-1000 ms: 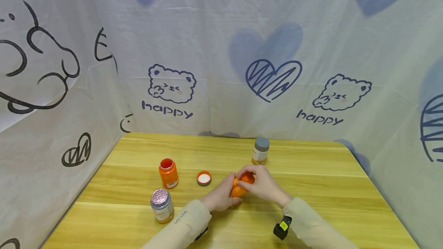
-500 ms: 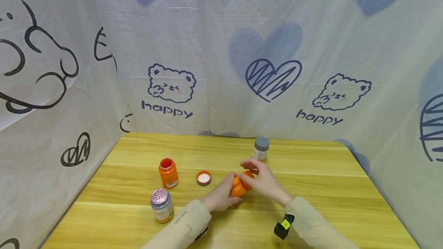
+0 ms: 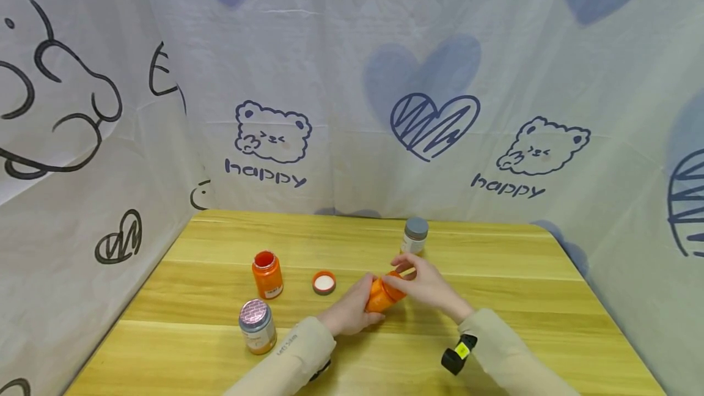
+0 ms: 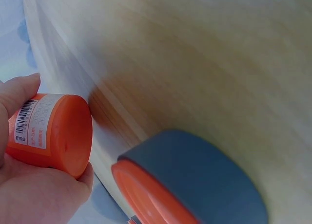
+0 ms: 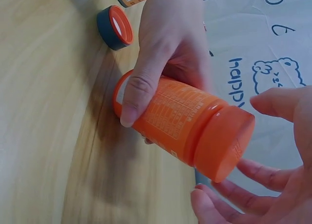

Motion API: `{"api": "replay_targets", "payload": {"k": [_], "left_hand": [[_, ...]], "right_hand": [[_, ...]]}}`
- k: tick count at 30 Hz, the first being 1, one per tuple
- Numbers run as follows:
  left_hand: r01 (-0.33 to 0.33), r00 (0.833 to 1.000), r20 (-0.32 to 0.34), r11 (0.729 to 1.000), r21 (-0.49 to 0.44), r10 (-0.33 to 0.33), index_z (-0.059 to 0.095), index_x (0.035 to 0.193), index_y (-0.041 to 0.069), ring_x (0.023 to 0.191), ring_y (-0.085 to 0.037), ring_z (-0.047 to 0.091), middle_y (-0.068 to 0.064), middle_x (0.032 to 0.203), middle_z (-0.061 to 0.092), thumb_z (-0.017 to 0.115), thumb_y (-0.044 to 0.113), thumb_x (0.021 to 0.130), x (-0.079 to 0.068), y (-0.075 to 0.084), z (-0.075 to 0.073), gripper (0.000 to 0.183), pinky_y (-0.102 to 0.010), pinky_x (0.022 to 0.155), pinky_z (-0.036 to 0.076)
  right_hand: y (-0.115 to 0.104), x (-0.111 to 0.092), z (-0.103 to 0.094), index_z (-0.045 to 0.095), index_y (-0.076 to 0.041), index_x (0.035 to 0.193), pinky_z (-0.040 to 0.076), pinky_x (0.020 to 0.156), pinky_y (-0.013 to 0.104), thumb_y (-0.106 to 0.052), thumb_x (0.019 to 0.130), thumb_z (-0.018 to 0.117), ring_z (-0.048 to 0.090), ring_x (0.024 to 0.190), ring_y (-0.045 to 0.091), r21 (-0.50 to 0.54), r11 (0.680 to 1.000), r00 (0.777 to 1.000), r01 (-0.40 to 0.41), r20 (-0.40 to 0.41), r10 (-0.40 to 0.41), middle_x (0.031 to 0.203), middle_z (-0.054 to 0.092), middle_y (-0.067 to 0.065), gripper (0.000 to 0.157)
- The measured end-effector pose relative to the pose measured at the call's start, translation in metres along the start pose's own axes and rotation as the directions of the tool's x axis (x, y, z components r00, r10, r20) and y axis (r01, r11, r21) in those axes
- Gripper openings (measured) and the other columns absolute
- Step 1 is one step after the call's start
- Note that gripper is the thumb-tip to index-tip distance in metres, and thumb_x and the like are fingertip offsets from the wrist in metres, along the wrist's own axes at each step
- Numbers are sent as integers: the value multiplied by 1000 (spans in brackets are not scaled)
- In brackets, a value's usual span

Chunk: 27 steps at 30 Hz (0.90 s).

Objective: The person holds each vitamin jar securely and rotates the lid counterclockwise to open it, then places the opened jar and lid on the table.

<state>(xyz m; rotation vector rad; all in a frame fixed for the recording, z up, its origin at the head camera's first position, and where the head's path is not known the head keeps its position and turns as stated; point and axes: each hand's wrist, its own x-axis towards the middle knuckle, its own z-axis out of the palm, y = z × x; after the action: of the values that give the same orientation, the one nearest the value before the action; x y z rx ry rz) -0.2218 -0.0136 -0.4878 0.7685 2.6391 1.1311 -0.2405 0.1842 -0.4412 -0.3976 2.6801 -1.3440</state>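
Near the table's middle, my left hand (image 3: 352,309) grips a capped orange bottle (image 3: 381,298), tilted with its orange cap (image 5: 224,143) toward my right hand. The left wrist view shows the bottle's base and a white barcode label. My right hand (image 3: 431,286) is around the cap with spread, bent fingers; in the right wrist view its thumb stands off from the cap. One fingertip lies close under the cap edge, and whether it touches I cannot tell. A dark grey lid (image 3: 324,283) with an orange rim lies upside down left of my left hand.
An uncapped orange bottle (image 3: 267,276) stands on the wooden table (image 3: 522,298), left of the lid. In front of it is a jar with a pink patterned top (image 3: 257,326). A grey-lidded jar (image 3: 415,235) stands behind my right hand. A printed cloth (image 3: 352,188) hangs behind the table.
My right hand's fingers have spread from around the cap, and the hand has shifted slightly right. My left hand keeps its grip on the bottle in about the same place.
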Motion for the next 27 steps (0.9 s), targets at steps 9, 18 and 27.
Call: {"api": "replay_targets", "payload": {"k": [9, 18, 27], "left_hand": [[7, 1000, 1, 1000, 26, -8, 43, 128, 7, 96, -15, 54, -5, 111, 56, 77, 13, 88, 0, 2, -1, 53, -31, 88, 47], [-3, 1000, 9, 1000, 30, 2, 42, 127, 7, 97, -15, 54, -5, 111, 55, 77, 13, 89, 1, 1, 0, 52, -31, 89, 47], [17, 1000, 14, 999, 30, -17, 42, 128, 8, 96, -16, 54, -4, 110, 55, 77, 14, 89, -1, 3, -1, 53, -32, 89, 47]], "right_hand": [[-8, -4, -6, 62, -2, 121, 56, 76, 32, -33, 87, 77, 65, 94, 23, -65, 998, 998, -22, 55, 26, 109, 68, 14, 48], [-10, -4, -4, 62, -4, 119, 51, 71, 29, -36, 86, 78, 60, 83, 19, -137, 990, 994, -11, 102, 25, 100, 66, 10, 49], [-10, -4, -2, 65, -6, 109, 48, 70, 30, -34, 88, 76, 57, 82, 19, -200, 979, 994, 44, 104, -23, 97, 66, 8, 37]]}}
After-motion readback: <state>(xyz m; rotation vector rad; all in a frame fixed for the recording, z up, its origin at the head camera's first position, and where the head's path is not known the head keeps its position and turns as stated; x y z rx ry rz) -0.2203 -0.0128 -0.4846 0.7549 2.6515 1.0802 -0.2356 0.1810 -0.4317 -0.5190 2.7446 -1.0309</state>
